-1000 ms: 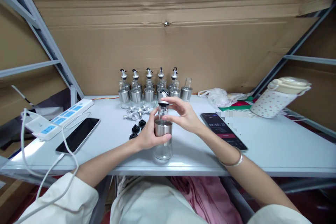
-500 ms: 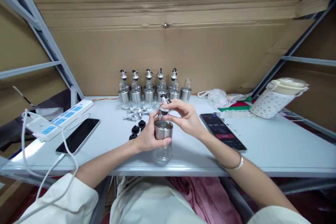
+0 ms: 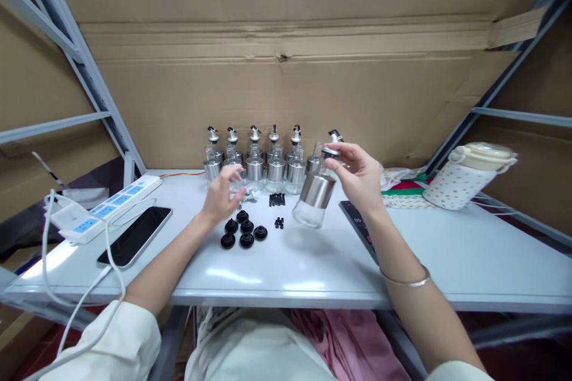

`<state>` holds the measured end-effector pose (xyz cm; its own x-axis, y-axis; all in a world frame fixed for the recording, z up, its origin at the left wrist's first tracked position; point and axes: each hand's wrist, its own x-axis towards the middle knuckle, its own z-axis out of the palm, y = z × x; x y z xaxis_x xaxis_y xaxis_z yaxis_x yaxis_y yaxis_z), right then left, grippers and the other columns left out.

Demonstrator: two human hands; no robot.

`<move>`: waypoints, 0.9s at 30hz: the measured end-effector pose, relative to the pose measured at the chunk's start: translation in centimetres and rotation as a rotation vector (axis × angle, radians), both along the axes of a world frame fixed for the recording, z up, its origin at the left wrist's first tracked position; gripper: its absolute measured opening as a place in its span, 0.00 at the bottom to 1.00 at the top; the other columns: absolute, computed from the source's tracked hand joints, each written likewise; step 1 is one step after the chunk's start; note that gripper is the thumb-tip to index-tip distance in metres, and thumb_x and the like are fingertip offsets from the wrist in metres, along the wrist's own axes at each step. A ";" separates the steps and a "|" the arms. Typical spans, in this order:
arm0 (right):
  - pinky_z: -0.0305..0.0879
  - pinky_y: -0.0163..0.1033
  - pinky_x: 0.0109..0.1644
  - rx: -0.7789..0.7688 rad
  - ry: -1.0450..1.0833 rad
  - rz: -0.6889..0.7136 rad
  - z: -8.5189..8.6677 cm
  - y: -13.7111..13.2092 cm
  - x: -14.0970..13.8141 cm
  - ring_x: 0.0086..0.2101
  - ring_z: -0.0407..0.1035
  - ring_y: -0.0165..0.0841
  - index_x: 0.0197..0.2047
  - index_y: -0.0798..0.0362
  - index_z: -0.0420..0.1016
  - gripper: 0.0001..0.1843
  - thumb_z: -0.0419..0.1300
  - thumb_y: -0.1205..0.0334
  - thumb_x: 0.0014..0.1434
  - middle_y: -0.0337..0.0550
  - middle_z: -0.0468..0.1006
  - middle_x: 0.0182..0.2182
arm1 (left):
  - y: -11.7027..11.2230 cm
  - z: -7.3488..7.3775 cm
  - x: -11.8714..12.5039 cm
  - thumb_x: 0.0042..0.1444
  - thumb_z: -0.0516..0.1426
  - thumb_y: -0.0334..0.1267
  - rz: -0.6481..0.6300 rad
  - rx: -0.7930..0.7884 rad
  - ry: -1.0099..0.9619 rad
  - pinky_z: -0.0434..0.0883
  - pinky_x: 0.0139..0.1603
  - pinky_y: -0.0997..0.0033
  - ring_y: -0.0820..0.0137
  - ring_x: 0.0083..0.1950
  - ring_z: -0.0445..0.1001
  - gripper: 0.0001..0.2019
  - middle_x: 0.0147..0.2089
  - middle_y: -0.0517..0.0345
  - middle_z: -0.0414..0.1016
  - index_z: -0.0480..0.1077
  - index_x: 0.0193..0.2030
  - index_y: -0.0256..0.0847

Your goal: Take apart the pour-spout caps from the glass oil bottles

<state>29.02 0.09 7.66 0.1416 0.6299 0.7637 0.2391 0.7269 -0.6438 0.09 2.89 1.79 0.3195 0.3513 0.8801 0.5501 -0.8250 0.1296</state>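
Observation:
My right hand (image 3: pixel 358 175) grips a glass oil bottle (image 3: pixel 316 191) by its neck, just under the silver and black pour spout (image 3: pixel 335 136). The bottle has a steel band and tilts, lifted off the table. My left hand (image 3: pixel 222 193) is empty with fingers apart, over the table in front of the bottle rows. Partly behind its fingers lie silver spout parts (image 3: pixel 251 196). Nearer me sit several black stoppers (image 3: pixel 246 226), with small black pieces (image 3: pixel 279 223) and short black tubes (image 3: pixel 277 199) to their right.
Bottles with spouts (image 3: pixel 254 134) stand at the back, behind a row of spoutless bottles (image 3: pixel 276 171). A power strip (image 3: pixel 107 208) and a phone (image 3: pixel 135 236) lie left. Another phone (image 3: pixel 357 223) is partly under my right arm; a dotted flask (image 3: pixel 465 181) leans at right.
My left hand has let go of the bottle and moved left and back. My right hand has lifted the bottle and carried it right and back, tilting it.

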 end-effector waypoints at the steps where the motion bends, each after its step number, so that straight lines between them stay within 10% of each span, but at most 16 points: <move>1: 0.72 0.46 0.47 -0.006 -0.025 -0.077 -0.1 0.5 0.6 0.41 0.75 0.37 0.39 0.51 0.75 0.11 0.64 0.64 0.50 0.44 0.79 0.40 | 0.8 0.0 -0.9 0.63 0.48 0.43 0.058 -0.009 -0.050 0.71 0.43 0.64 0.69 0.40 0.71 0.18 0.50 0.50 0.67 0.53 0.58 0.43; 14: 0.72 0.42 0.35 -0.133 -0.156 -0.286 -2.6 4.3 3.5 0.37 0.74 0.39 0.43 0.48 0.57 0.25 0.62 0.62 0.42 0.46 0.75 0.39 | 3.6 -1.6 -3.7 0.60 0.49 0.42 0.260 -0.167 -0.082 0.70 0.47 0.62 0.68 0.39 0.71 0.16 0.44 0.53 0.68 0.57 0.54 0.40; 27: 0.60 0.55 0.56 0.017 -0.404 -0.584 2.1 9.6 6.0 0.50 0.65 0.47 0.52 0.53 0.65 0.28 0.54 0.71 0.45 0.56 0.70 0.50 | 3.3 -1.2 -3.5 0.61 0.49 0.42 0.264 -0.195 -0.070 0.70 0.47 0.63 0.68 0.40 0.71 0.15 0.45 0.52 0.67 0.58 0.53 0.41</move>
